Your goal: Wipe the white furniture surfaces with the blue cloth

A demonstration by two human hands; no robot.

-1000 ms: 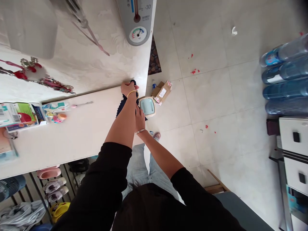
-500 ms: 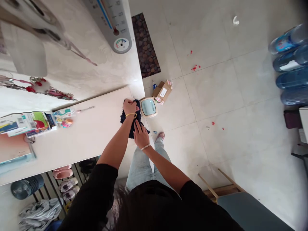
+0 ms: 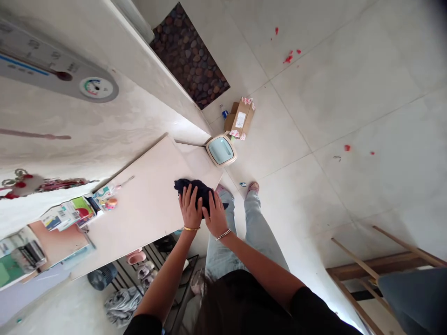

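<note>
A dark navy cloth [image 3: 199, 185], crumpled into a loose bundle, lies on the pale tabletop [image 3: 150, 186] near its right end. My left hand [image 3: 190, 212] rests on the cloth's near side, fingers stretched forward and spread. Beside it my right hand [image 3: 215, 217] also lies on the cloth, its fingers extended and its thumb close to the left hand. Both palms face down and hide part of the cloth. One corner of it sticks out to the right of my right hand.
A small bin [image 3: 221, 150] stands past the table's end, with a cardboard box [image 3: 241, 118] behind it. Boxes [image 3: 75, 211] line the wall side. A thermometer [image 3: 63, 74] hangs on the wall. A stool [image 3: 412, 298] is at lower right; a pebble-patterned mat [image 3: 192, 56] lies beyond.
The cloth has come nearer to me and lies more sideways. My left hand has gone from gripping its far part to lying spread beside my right hand. The view has turned.
</note>
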